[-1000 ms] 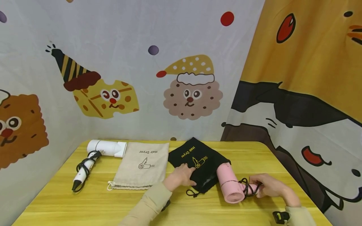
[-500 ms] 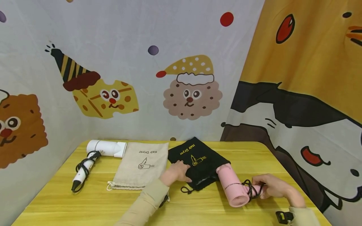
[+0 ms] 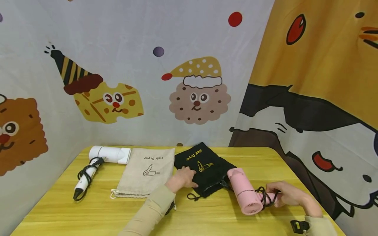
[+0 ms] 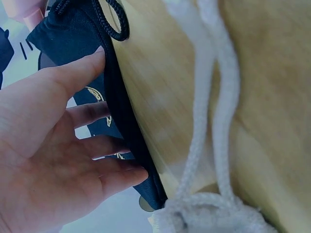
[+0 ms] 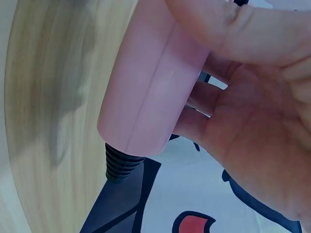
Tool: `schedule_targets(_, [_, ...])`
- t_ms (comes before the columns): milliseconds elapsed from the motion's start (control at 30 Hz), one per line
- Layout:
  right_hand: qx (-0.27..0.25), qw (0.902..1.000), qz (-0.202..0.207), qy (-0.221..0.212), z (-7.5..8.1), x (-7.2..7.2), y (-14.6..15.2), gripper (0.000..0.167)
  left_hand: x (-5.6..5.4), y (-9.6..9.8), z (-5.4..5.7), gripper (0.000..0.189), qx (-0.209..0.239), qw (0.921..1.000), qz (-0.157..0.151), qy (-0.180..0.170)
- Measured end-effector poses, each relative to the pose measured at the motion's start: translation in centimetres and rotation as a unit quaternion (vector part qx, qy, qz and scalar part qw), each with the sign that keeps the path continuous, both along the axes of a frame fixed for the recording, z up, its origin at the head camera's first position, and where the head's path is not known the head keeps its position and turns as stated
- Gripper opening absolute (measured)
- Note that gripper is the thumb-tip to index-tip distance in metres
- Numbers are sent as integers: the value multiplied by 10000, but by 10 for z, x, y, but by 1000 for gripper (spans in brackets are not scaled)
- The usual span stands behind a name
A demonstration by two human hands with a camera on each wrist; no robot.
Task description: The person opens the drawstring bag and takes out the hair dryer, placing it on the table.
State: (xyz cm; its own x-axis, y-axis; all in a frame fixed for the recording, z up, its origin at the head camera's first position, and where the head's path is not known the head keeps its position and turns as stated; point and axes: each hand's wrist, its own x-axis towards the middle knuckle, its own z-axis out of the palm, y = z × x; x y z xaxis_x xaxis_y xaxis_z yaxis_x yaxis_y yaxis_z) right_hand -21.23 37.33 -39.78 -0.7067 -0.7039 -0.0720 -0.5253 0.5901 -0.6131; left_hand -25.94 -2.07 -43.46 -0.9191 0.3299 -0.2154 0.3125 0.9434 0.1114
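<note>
My right hand [image 3: 289,195] grips the handle of a pink hair dryer [image 3: 244,191], whose black cord is wound round the handle. In the right wrist view the handle end [image 5: 141,97] and a black ribbed cord sleeve [image 5: 120,164] show beside thumb and fingers. The dryer's nozzle is at the mouth of a black drawstring bag [image 3: 200,165] printed "Hair Dryer". My left hand [image 3: 183,178] rests on the left edge of that bag. In the left wrist view its thumb and spread fingertips touch the black cloth [image 4: 112,92].
A beige drawstring bag [image 3: 150,177] lies flat left of the black one. Beyond it, a white hair dryer [image 3: 107,154] with a cord-wrapped handle lies at the back left of the wooden table [image 3: 97,209]. A cartoon-printed curtain [image 3: 147,29] stands behind the table.
The pink dryer has moved right and toward me with my right hand, and its nozzle has come out of the black bag. My left hand has shifted slightly left on the bag.
</note>
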Motion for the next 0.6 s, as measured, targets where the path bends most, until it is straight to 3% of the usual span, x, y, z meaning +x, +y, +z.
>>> schedule_targets(400, [173, 9996, -240, -9, 5, 2, 5, 33, -1, -7, -1, 59, 135, 9998, -103, -40])
schedule_targets(600, [295, 9982, -469, -244, 7, 3, 8, 32, -4, -10, -2, 60, 104, 9998, -160, -44])
